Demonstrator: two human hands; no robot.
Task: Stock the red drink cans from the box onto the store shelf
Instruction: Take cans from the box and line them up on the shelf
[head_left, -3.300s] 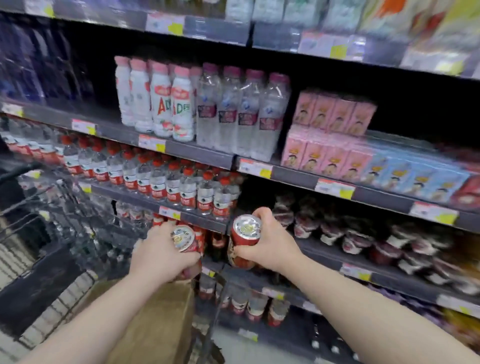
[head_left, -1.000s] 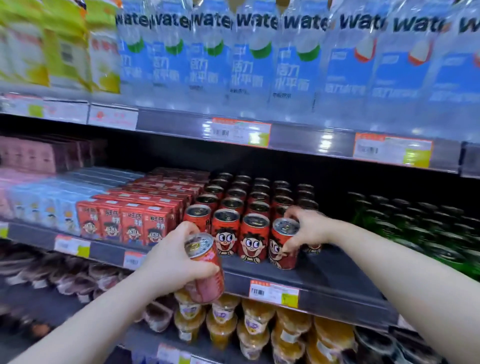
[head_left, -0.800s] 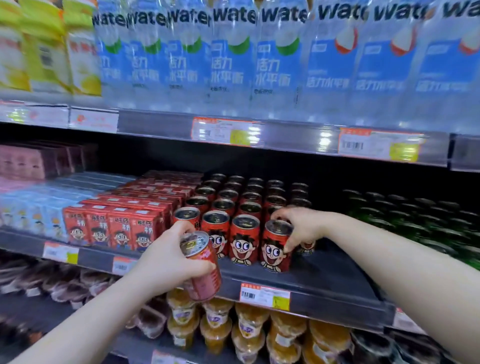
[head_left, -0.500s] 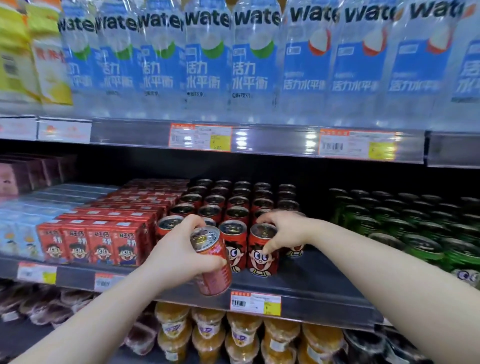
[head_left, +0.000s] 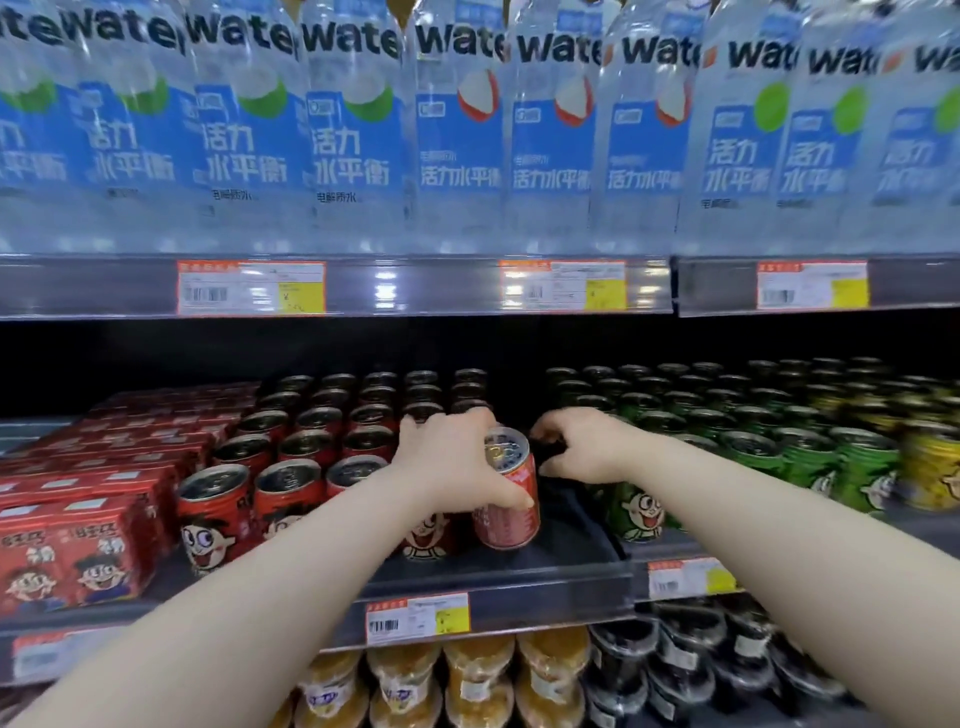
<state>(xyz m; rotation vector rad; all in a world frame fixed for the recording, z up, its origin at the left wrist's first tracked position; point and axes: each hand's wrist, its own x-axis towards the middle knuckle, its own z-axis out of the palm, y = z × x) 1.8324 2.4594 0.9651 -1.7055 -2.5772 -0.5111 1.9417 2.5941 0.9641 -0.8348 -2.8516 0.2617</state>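
Observation:
My left hand (head_left: 452, 467) grips a red drink can (head_left: 506, 499) by its side, tilted a little, just above the dark shelf board (head_left: 571, 545) at the right end of the front row. Rows of red cans with a cartoon face (head_left: 213, 514) fill the shelf to its left. My right hand (head_left: 576, 447) hovers over the dark gap between the red cans and the green cans (head_left: 639, 509). Its fingers are curled downward, and I see nothing in them. The box is out of view.
Red drink cartons (head_left: 67, 551) stand left of the cans, and yellow cans (head_left: 930, 467) at the far right. Large water bottles (head_left: 353, 130) line the shelf above, close over the cans. Cups of jelly (head_left: 467, 675) sit on the shelf below.
My right hand let go of the can it set in the front row and moved right into the gap. My left hand carried its can up and right onto the shelf.

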